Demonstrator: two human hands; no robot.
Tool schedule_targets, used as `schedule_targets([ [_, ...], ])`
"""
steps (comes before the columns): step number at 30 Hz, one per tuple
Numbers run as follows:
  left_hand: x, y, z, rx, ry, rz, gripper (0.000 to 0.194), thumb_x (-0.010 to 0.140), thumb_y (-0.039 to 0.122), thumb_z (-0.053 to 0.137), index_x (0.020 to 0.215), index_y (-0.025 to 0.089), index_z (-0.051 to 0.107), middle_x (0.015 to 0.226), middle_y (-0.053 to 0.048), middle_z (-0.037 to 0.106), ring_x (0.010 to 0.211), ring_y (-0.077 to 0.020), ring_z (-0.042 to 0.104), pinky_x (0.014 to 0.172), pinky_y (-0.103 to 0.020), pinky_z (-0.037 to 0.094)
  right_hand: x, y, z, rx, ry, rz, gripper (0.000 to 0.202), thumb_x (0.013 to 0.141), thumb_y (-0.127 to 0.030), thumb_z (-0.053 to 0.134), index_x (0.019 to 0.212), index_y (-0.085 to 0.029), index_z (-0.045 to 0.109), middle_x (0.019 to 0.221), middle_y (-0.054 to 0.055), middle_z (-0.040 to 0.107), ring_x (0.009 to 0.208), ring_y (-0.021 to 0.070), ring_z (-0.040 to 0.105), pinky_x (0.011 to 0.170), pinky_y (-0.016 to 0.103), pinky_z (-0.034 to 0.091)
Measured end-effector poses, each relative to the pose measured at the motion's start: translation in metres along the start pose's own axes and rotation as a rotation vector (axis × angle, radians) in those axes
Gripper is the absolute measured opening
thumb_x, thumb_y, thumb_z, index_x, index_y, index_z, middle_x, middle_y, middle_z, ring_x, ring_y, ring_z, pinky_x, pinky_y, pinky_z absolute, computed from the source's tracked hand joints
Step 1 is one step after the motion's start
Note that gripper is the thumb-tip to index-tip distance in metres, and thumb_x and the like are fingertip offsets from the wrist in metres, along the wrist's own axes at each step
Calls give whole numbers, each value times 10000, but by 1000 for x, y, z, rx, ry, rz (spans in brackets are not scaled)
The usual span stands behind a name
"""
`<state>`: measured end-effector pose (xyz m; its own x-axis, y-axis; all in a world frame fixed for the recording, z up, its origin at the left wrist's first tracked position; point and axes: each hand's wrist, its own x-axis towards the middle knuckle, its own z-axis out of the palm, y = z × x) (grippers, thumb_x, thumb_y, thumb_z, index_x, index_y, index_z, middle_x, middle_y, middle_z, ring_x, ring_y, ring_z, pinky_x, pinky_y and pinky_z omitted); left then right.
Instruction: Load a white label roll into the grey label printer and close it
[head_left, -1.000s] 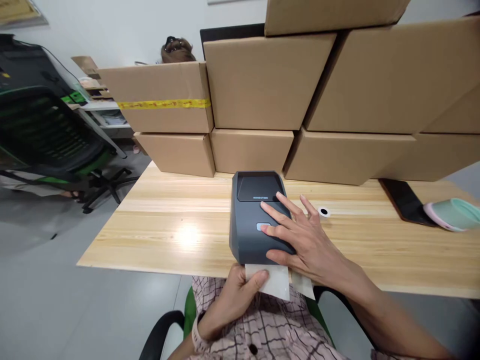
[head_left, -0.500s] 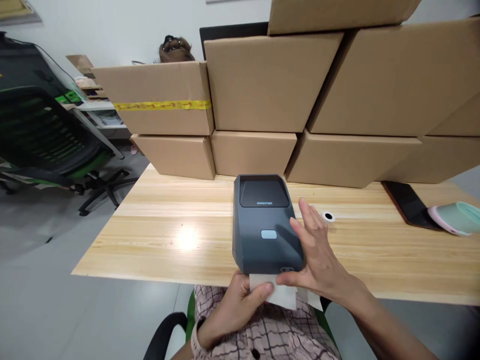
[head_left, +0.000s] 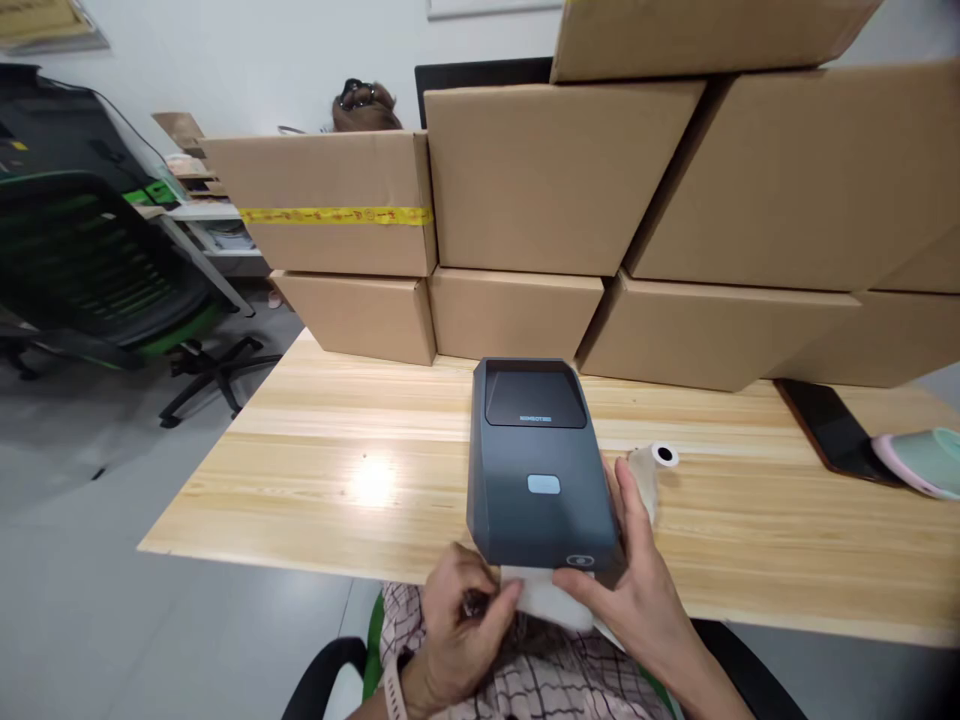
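Note:
A dark grey printer [head_left: 543,485] stands at the front edge of the wooden table, with a white paper strip [head_left: 555,600] hanging from its front. My left hand [head_left: 466,625] is below the printer's front left corner, its fingers curled and the thumb at the strip's left edge. My right hand [head_left: 637,585] lies against the printer's front right corner, thumb at the front and fingers spread along the right side. Behind that hand is a small white roll [head_left: 664,455] with pale paper trailing down from it.
Stacked cardboard boxes [head_left: 555,180] line the table's back edge. A phone [head_left: 832,430] and a pink and green cup [head_left: 919,462] are at the right. A black chair [head_left: 97,270] stands left; a person's hair [head_left: 365,107] shows behind the boxes.
My right hand has come down and closer against the printer's right side. My left hand's fingers have curled and moved slightly left. The view has shifted a little.

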<state>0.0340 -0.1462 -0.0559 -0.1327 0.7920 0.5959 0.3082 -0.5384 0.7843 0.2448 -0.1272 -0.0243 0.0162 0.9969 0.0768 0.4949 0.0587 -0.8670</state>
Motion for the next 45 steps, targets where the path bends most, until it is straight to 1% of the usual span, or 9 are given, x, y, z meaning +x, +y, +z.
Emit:
schedule_targets([
  [3, 0, -4, 2, -51, 118, -128, 560, 873, 178, 756, 1391, 254, 559, 1311, -93, 651, 1222, -220, 634, 993, -309, 544, -4, 4, 3, 49, 17, 32, 1155, 832, -544, 792, 1677, -377, 23, 1773, 99, 125, 1617, 366, 196, 1252, 615, 343],
  [6, 4, 0, 5, -148, -124, -344, 759, 1009, 307, 599, 1662, 291, 212, 1717, -116, 296, 1574, -285, 336, 1238, -417, 389, -4, 5, 5, 73, 30, 23, 1129, 829, -531, 801, 1678, -361, 77, 1771, 100, 140, 1619, 362, 194, 1257, 599, 344],
  [10, 5, 3, 3, -161, -256, -398, 756, 1054, 328, 516, 1683, 333, 96, 1780, -51, 122, 1644, -259, 137, 1338, -436, 179, -4, 3, 9, 91, 61, 7, 1105, 830, -565, 789, 1679, -333, 121, 1767, 115, 151, 1610, 367, 231, 1259, 584, 347],
  [16, 5, -2, -1, -190, -254, -474, 796, 1029, 415, 553, 1687, 300, 121, 1775, -79, 144, 1642, -309, 129, 1337, -503, 158, -2, 2, 10, 83, 65, -25, 1178, 773, -691, 780, 1682, -298, 141, 1739, 156, 239, 1571, 398, 326, 1231, 595, 389],
  [26, 36, 9, -5, -89, -209, -251, 762, 1007, 657, 453, 1665, 330, 250, 1783, -56, 94, 1645, -355, 51, 1329, -579, 103, 5, -16, -11, -105, 58, -184, 1235, 767, -850, 615, 1689, -307, -2, 1721, 176, 275, 1541, 444, 368, 1149, 624, 486],
  [32, 134, 9, -11, -106, -237, -8, 568, 1053, 508, 489, 1582, 304, 444, 1673, -64, 420, 1575, -301, 337, 1311, -529, 242, 75, -78, -56, -275, 67, -468, 1157, 885, -822, 493, 1663, -279, -170, 1764, 153, 109, 1600, 428, 229, 1269, 642, 300],
  [36, 182, -12, 4, -160, -188, -161, 524, 1017, 423, 574, 1500, 224, 524, 1572, -130, 544, 1492, -296, 471, 1243, -504, 354, 147, -108, -64, -331, 177, -594, 993, 1013, -682, 412, 1639, -260, -232, 1777, 112, 36, 1639, 331, 132, 1308, 573, 216],
  [41, 182, -42, 17, -174, -334, -425, 781, 860, 327, 684, 1575, 195, 402, 1639, -186, 438, 1553, -339, 369, 1252, -551, 297, 235, -113, -62, -316, 197, -564, 941, 1036, -626, 391, 1625, -276, -254, 1780, 101, 6, 1644, 281, 134, 1313, 558, 179],
  [45, 171, -50, 14, -228, -504, -454, 1014, 765, 321, 738, 1646, 185, 254, 1698, -185, 330, 1542, -365, 368, 1240, -542, 326, 256, -108, -59, -356, 246, -585, 939, 1030, -606, 403, 1630, -296, -249, 1775, 89, 52, 1646, 307, 100, 1295, 616, 190],
])
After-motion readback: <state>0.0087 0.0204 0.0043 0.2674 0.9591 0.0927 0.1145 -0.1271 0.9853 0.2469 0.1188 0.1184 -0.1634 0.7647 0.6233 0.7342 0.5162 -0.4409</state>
